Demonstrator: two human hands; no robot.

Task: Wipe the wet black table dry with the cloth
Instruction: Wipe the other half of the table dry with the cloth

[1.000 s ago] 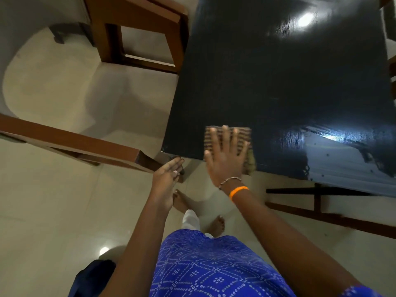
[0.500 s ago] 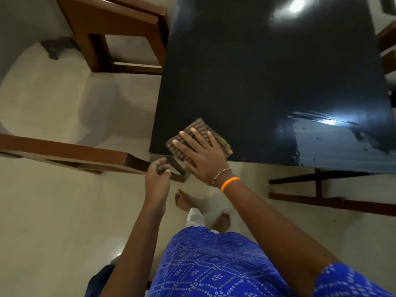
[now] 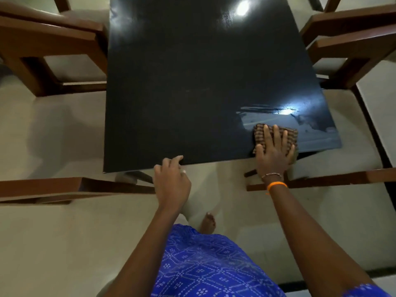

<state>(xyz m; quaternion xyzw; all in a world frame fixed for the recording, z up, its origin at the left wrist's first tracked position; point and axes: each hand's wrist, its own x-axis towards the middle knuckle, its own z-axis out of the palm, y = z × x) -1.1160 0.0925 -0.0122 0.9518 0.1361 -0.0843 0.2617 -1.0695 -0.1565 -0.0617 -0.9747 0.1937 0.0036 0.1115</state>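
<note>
The black table fills the upper middle of the head view, its near edge running in front of me. A shiny wet patch lies at its near right corner. A folded brown checked cloth rests on the left part of that patch, at the table's near edge. My right hand lies flat on the cloth with fingers spread, pressing it down. My left hand has its fingers curled, their tips touching the table's near edge left of centre.
Wooden chairs stand around the table: one at far left, one at far right, one at near left and one at near right. Pale tiled floor surrounds me; my foot shows below the table edge.
My right hand has slid the cloth along the near edge from the left corner to the wet patch at the right. My left hand now touches the table's edge.
</note>
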